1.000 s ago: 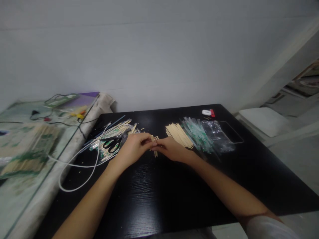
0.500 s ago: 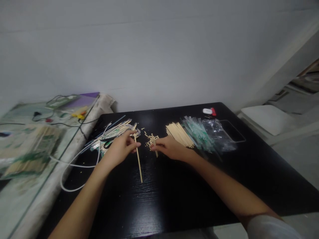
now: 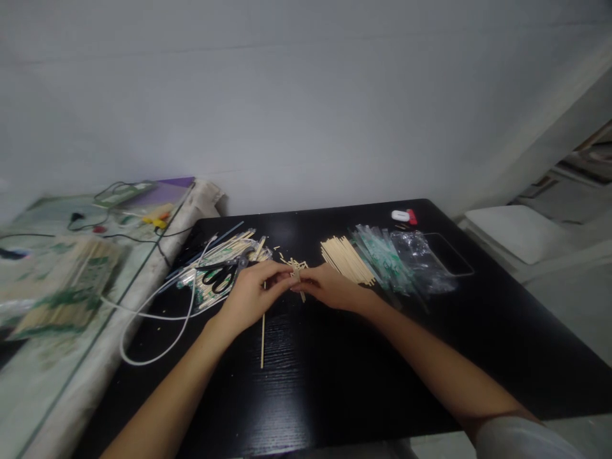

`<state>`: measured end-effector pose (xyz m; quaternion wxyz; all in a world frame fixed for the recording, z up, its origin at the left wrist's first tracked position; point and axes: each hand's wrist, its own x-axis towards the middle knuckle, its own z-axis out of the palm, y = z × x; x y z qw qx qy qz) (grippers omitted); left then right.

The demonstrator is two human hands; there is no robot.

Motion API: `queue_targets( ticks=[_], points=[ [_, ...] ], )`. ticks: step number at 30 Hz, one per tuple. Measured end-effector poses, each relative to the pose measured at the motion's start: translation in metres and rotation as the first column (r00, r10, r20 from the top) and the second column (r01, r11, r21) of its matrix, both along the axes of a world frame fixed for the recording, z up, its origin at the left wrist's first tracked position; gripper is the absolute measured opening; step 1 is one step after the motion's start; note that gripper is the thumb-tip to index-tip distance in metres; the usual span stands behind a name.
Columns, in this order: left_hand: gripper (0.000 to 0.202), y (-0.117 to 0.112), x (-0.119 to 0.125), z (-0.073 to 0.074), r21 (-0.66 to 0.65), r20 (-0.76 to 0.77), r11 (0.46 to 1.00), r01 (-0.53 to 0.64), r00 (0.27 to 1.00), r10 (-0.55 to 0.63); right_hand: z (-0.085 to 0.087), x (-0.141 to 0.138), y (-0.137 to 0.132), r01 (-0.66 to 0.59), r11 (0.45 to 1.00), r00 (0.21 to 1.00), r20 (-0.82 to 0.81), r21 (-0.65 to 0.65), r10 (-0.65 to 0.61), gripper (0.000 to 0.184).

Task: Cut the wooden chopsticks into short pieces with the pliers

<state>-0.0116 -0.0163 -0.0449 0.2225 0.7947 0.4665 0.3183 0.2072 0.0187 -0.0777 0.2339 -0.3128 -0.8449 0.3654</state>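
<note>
My left hand [image 3: 253, 293] and my right hand [image 3: 329, 287] meet fingertip to fingertip over a black table [image 3: 335, 376]. Both pinch at a small cluster of short wooden stick pieces [image 3: 297, 274] between them. A long thin wooden stick [image 3: 262, 338] runs from under my left hand toward me; my left fingers are curled over its far end. Black scissors [image 3: 220, 275] lie just left of my left hand on a heap of wrapped sticks [image 3: 224, 255].
A neat pile of bare wooden sticks [image 3: 347, 258] lies right of my hands, then clear and green wrappers [image 3: 396, 258]. A white cable [image 3: 157, 306] loops at the left. A glass-topped side table [image 3: 57, 287] holds more stick bundles. A small white and red object [image 3: 401, 216] sits at the back.
My left hand went left, picked up a long stick, and has come back to meet my right hand. The stick now lies closer to me, pointing straight back.
</note>
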Motion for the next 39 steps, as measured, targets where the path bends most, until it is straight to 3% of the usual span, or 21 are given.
queue_targets(
  ticks=[4, 16, 22, 28, 39],
  points=[
    [0.013, 0.002, 0.013, 0.006, 0.038, 0.02, 0.999, 0.026, 0.999, -0.027, -0.002, 0.001, 0.001, -0.028, 1.0, 1.0, 0.012, 0.011, 0.028, 0.015],
    [0.02, 0.004, 0.014, 0.005, -0.068, 0.074, 0.997, 0.043, 0.997, -0.038, 0.003, 0.0, 0.001, -0.035, 0.999, 0.997, 0.069, 0.014, 0.034, 0.014],
    [0.017, 0.003, 0.015, 0.002, -0.097, 0.09, 0.994, 0.044, 0.995, -0.036, -0.008, -0.003, -0.001, -0.072, 0.997, 0.989, 0.128, -0.03, 0.075, 0.018],
    [0.014, 0.001, 0.017, -0.005, -0.178, 0.241, 0.984, 0.025, 0.97, 0.019, -0.019, -0.004, -0.007, -0.042, 0.999, 0.989, 0.143, -0.017, 0.044, 0.017],
    [0.014, -0.001, 0.017, -0.008, -0.106, 0.19, 0.994, 0.012, 0.982, 0.008, -0.017, -0.005, -0.009, -0.057, 0.998, 0.985, 0.162, -0.032, 0.061, 0.02]
  ],
)
